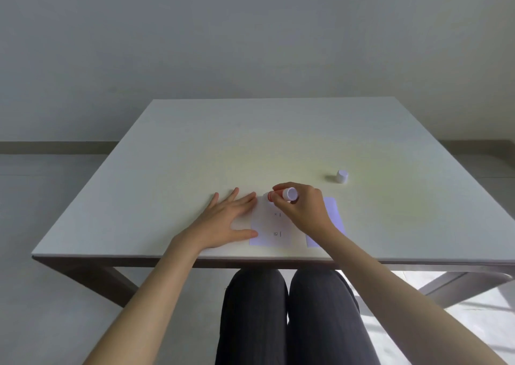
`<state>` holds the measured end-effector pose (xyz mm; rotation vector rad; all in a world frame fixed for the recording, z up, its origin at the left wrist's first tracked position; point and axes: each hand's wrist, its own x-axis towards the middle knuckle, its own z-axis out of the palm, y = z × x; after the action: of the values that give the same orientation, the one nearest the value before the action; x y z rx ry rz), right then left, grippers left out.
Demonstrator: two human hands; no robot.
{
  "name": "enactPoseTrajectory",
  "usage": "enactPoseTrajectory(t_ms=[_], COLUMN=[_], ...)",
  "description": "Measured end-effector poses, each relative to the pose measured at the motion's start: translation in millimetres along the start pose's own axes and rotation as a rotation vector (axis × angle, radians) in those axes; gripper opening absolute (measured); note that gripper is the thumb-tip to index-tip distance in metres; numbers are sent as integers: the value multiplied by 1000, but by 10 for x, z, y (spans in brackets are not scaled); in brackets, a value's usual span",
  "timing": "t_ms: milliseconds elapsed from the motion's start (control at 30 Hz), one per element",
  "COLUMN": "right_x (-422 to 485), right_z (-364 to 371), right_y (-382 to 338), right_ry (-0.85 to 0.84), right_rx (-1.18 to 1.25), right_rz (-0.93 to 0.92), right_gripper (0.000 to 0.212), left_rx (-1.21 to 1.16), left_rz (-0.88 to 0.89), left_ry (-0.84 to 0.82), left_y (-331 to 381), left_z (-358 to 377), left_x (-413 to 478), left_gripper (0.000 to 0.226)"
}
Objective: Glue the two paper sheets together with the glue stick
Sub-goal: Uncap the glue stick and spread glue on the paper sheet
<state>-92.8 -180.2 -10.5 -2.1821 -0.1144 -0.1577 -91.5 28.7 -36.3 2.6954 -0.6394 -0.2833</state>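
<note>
Two small white paper sheets lie near the table's front edge. The left sheet point(271, 225) carries small printed marks. My left hand point(230, 221) lies flat with spread fingers on its left edge. My right hand point(302, 207) is shut on the glue stick point(281, 194), a red and white tube tilted so its tip touches the far edge of the left sheet. The right sheet point(331, 211) lies beside it, partly hidden under my right wrist. The glue stick's white cap point(342, 176) stands on the table, further back and to the right.
The pale table top point(223, 147) spreads wide behind and to both sides of the sheets. Its front edge runs just below the papers, with my knees under it. A wall rises behind the table.
</note>
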Motion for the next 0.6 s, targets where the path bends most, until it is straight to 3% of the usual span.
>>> enactPoseTrajectory(t_ms=[100, 200, 300, 467, 600], right_x=[-114, -324, -280, -78, -455], right_z=[54, 62, -85, -209, -41], right_y=[-58, -109, -69, 17, -60], right_ry=[-33, -175, -298, -22, -157], right_rx=[-112, -132, -28, -36, -116], right_rz=[-121, -237, -152, -36, -258], right_gripper=[20, 19, 17, 17, 15], left_rx=[31, 50, 81, 106, 93], left_rz=[-18, -28, -39, -34, -43], left_ry=[-3, -19, -41, -50, -66], left_y=[20, 39, 58, 73, 76], left_z=[-22, -41, -46, -51, -52], left_x=[13, 13, 1, -1, -1], left_gripper=[80, 84, 93, 96, 100])
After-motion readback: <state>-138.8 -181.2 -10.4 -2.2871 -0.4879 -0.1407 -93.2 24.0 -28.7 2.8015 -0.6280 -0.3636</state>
